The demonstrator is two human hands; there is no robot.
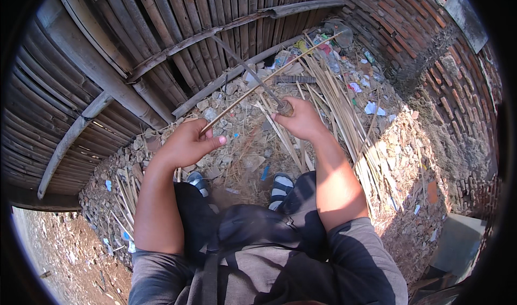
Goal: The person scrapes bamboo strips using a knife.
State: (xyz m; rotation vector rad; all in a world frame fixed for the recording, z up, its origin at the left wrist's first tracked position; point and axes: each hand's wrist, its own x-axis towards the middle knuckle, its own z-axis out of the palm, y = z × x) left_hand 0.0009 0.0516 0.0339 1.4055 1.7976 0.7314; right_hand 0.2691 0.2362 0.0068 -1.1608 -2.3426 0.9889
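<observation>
My left hand (189, 143) is closed round the near end of a long, thin bamboo strip (232, 106), its thumb stretched out to the right. The strip slants away to the far right, over the rubble. In my right hand (301, 120) is the wooden handle of a long-bladed knife (240, 61), whose narrow blade points to the far left. Blade and strip cross in front of me; whether they touch I cannot tell. Below and beyond my right hand lies a pile of split bamboo strips (344, 111) on the ground.
A bamboo slat wall (177, 19) stands at the left and far side, a brick wall (398, 19) at the right. Stones and litter (371, 108) cover the ground. More strips (127, 193) lie left of my left forearm. A grey panel (458, 243) leans at the lower right.
</observation>
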